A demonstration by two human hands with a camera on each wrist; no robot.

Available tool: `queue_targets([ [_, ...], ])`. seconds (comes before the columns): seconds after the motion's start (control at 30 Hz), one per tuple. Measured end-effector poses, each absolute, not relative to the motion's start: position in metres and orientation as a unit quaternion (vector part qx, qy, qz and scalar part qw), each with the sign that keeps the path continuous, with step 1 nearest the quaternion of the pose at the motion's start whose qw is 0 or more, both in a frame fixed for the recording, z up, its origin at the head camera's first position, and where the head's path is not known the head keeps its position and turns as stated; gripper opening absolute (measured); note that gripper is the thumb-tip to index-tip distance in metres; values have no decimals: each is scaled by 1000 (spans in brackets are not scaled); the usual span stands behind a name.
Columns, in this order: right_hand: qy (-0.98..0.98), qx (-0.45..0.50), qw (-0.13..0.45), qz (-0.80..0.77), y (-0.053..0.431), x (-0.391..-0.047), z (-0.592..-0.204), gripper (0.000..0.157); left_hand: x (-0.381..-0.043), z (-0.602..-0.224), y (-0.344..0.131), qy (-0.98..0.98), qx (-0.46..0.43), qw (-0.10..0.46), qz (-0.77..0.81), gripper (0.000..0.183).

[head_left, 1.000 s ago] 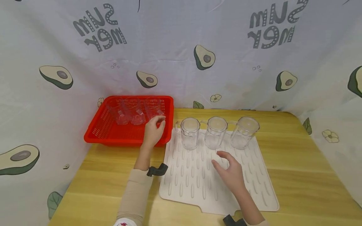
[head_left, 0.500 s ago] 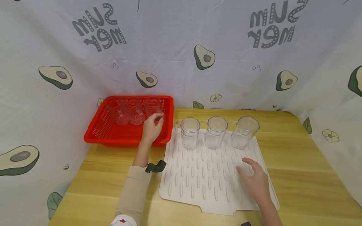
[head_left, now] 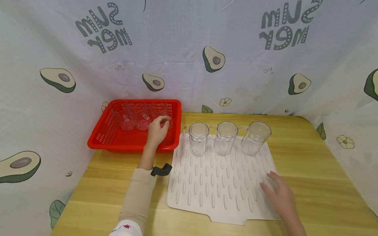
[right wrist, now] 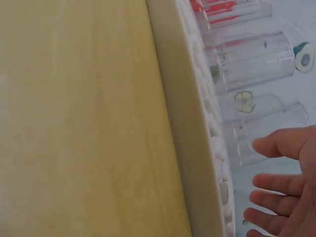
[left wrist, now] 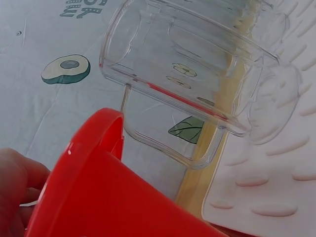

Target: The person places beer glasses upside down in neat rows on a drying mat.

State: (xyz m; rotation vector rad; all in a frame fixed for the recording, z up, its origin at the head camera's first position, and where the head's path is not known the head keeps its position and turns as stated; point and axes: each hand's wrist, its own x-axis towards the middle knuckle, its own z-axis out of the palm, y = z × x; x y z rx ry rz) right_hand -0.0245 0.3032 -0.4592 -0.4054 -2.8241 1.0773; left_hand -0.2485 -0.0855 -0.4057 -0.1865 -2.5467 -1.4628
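Note:
My left hand (head_left: 157, 131) reaches into the red plastic basket (head_left: 133, 147), fingers curved beside the rightmost of three clear mugs (head_left: 158, 108) lying there. Whether it pinches that mug's handle I cannot tell; the basket rim (left wrist: 74, 168) covers much of the hand (left wrist: 19, 185) in the left wrist view. My right hand (head_left: 280, 196) hovers over the right front side of the white draining mat (head_left: 203, 206), thumb and fingers spread, with nothing in it. Along the mat's back edge stand three clear mugs, a left one (head_left: 198, 139), a middle one (head_left: 225, 139) and a right one (head_left: 255, 139), handles pointing left.
The basket stands at the back left of the wooden table (head_left: 109, 190), close to the mat's left back corner. Behind the table hangs a pale curtain (head_left: 183, 82) with avocado prints. In the right wrist view the mat's thick side edge (right wrist: 187, 133) runs beside the tabletop (right wrist: 84, 123).
My right hand has moved right and toward the front, away from the standing mugs. The left hand has shifted slightly left and back inside the basket. The mugs have stayed in place.

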Motion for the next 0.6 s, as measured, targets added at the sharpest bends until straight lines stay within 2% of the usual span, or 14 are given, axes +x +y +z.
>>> queue_targets([
  [0.1,-933,-123,27,338,305,-24,-461,55,-250,-404,-85,-864,-29,101,-492,28],
  [0.23,-934,-115,-27,336,306,-25,-462,64,-252,-400,-84,-868,16,85,-489,30],
  [0.4,-930,-94,-67,348,306,-25,-463,70,-257,-398,-82,-860,50,33,-507,36],
  [0.6,-933,-74,-72,344,304,-25,-466,71,-261,-398,-79,-851,68,-37,-520,44],
])
